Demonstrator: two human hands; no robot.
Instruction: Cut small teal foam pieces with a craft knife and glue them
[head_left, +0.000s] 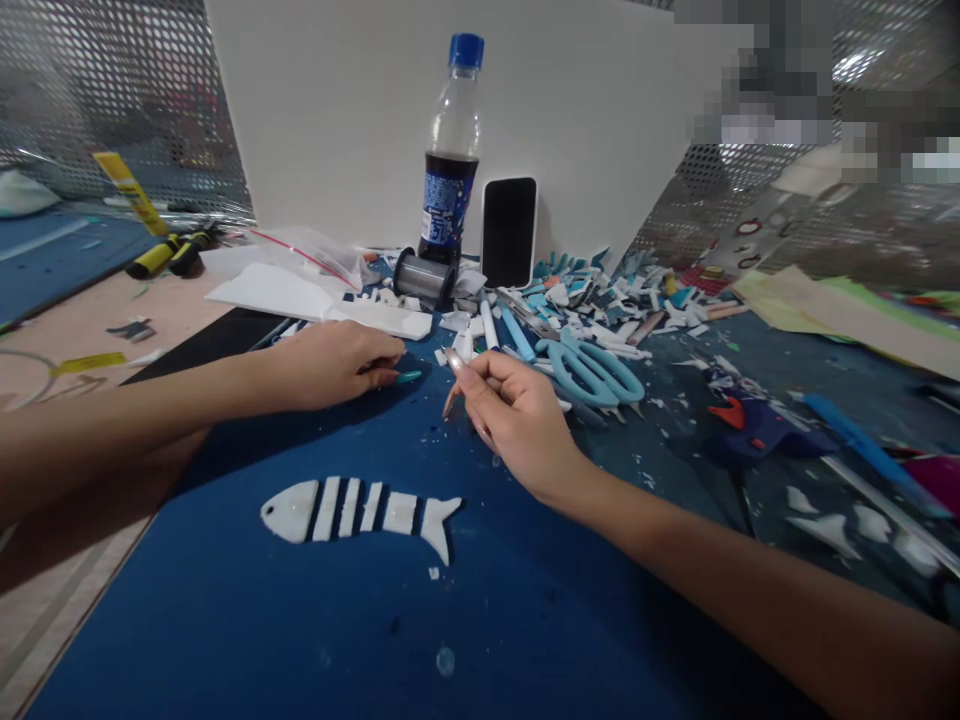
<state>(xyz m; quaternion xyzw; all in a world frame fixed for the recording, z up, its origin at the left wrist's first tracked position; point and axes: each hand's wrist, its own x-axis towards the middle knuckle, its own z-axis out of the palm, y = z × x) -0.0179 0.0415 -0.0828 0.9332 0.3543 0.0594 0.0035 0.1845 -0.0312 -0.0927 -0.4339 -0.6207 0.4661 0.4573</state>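
Biggest first: the broad blue work surface (225,620) spreads under everything, and along its back stands a plain white board (337,120), perhaps a screen for this spot. Across the rear lies a jumbled heap of white and teal scraps (592,305), apparently pushed back to leave working room in front. Out of it rises a clear plastic bottle with a blue cap and dark liquid (450,205), upright near the board.

Now the hands! The left hand (345,365) rests low by the heap's near edge, fingers curled together, thumb pointing inward; whether they grip anything, I can't tell. Opposite, the right hand (517,420) hangs raised, its thumb and forefinger drawn close together, other fingers bent; whether a tiny piece sits between them is too small to tell.

Behind, a white-edged black rectangular device (510,232) leans back, presumably on the board for support. Light-blue-handled scissors (592,370) lie beside the right hand, within easy reach.

And front and centre, the flat white fish in six separate pieces (292,512): head, three narrow strips, wider block, forked tail, spaced in order, seemingly so the outline reads. Smallest of all, a white crumb (433,573) sits below the tail.
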